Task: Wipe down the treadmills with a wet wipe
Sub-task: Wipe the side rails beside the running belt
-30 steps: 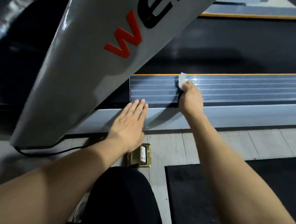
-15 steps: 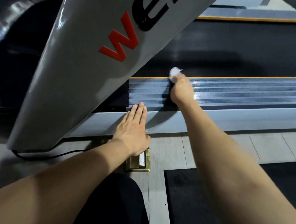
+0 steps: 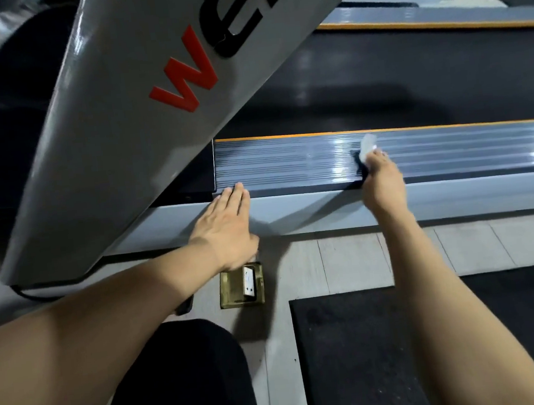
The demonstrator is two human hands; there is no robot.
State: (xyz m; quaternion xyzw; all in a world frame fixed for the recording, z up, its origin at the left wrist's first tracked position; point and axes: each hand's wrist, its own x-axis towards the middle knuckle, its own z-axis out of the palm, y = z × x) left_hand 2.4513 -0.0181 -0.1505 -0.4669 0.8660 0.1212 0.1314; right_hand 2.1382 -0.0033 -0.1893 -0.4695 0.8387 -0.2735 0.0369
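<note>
Crouched beside a treadmill, you press a crumpled white wet wipe, pinched in the curled fingers of your right hand, against the ribbed grey side rail that runs along the near edge of the black running belt. Your left hand lies flat, fingers straight and close together, on the pale grey frame just below the rail, near the foot of the slanted grey upright with its red and black lettering. A brass floor socket sits under your left wrist, beside a black floor mat.
</note>
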